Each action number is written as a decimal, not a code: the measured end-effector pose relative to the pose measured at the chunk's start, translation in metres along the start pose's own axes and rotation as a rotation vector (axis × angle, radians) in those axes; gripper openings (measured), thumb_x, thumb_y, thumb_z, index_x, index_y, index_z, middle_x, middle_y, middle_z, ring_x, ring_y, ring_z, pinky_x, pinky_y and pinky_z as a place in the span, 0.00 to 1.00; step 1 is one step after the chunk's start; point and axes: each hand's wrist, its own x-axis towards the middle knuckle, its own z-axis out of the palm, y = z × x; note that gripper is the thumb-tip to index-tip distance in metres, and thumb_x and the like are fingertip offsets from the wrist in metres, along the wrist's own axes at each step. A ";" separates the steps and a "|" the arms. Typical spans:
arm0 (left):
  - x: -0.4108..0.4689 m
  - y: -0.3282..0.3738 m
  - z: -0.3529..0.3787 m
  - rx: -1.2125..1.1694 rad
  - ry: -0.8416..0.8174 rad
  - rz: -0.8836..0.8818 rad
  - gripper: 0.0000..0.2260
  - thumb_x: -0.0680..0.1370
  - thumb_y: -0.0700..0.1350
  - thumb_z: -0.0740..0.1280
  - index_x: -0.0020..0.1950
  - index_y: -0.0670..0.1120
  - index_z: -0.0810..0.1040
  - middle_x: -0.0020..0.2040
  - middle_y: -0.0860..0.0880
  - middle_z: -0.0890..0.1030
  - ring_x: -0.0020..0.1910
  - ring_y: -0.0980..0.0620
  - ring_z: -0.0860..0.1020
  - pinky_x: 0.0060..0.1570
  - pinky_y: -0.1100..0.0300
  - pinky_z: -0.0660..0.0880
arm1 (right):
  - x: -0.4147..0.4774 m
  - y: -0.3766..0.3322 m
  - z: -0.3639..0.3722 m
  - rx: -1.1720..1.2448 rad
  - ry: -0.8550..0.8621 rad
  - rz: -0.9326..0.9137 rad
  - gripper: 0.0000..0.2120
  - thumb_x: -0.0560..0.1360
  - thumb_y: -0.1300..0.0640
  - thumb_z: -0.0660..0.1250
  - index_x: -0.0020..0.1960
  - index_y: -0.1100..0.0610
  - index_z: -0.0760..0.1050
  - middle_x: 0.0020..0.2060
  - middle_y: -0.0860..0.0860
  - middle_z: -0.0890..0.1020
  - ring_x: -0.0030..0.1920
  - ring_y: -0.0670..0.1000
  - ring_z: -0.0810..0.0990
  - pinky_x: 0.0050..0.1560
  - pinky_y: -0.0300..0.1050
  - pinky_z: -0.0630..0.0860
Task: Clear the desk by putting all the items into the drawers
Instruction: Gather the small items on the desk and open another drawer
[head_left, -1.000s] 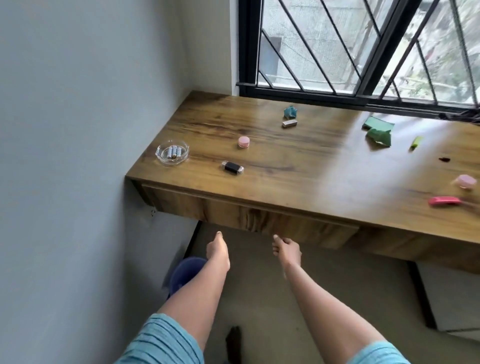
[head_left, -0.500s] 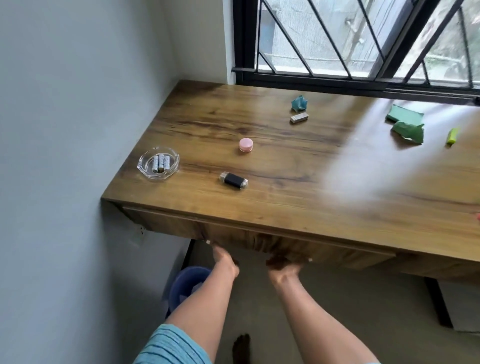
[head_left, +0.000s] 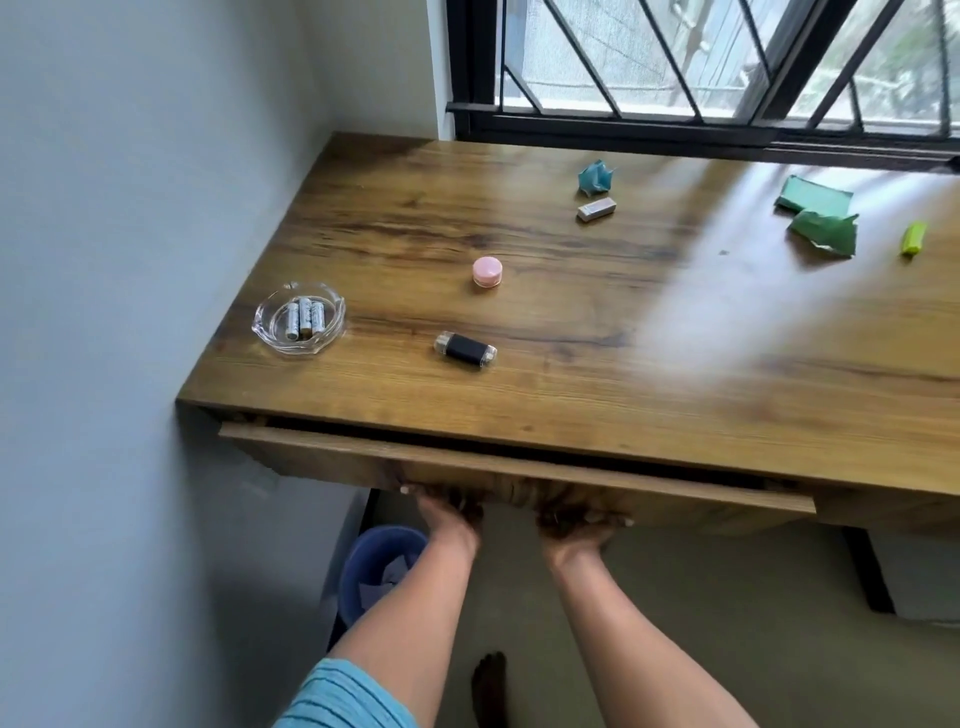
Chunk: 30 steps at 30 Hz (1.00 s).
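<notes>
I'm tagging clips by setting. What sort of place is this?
Probably a room in a home: a wooden desk with a drawer, set in a corner under a barred window, and a blue bin on the floor.

1 head view, downward (desk (head_left: 571, 384) close)

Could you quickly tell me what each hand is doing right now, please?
Left hand: grips the drawer front from underneath.
Right hand: grips the drawer front too.

The drawer (head_left: 514, 470) shows only a thin slit under the desk (head_left: 675, 410) edge. The wall (head_left: 130, 260) hems the dish (head_left: 300, 318) at 9 o'clock; bare wood spreads at 3 o'clock of the drive (head_left: 466, 349).
</notes>
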 end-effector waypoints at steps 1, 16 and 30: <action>-0.007 -0.001 -0.002 0.013 0.021 -0.009 0.26 0.81 0.61 0.48 0.74 0.48 0.64 0.74 0.44 0.65 0.73 0.44 0.64 0.74 0.48 0.58 | -0.003 0.000 -0.003 -0.019 -0.011 0.015 0.27 0.75 0.31 0.48 0.47 0.48 0.77 0.32 0.43 0.85 0.37 0.47 0.83 0.50 0.41 0.76; -0.077 0.041 -0.051 1.925 -0.277 1.315 0.15 0.82 0.47 0.54 0.63 0.47 0.76 0.62 0.48 0.79 0.65 0.50 0.73 0.74 0.53 0.57 | -0.136 0.002 -0.034 -1.470 -0.012 -1.368 0.34 0.70 0.63 0.54 0.75 0.60 0.51 0.75 0.61 0.51 0.76 0.56 0.42 0.75 0.49 0.39; -0.129 0.032 -0.106 1.990 -0.201 1.231 0.17 0.83 0.48 0.50 0.59 0.44 0.76 0.57 0.46 0.79 0.58 0.48 0.74 0.66 0.53 0.69 | -0.191 -0.021 -0.057 -2.282 -0.488 -1.319 0.13 0.77 0.55 0.58 0.53 0.59 0.78 0.50 0.56 0.83 0.53 0.56 0.80 0.57 0.48 0.73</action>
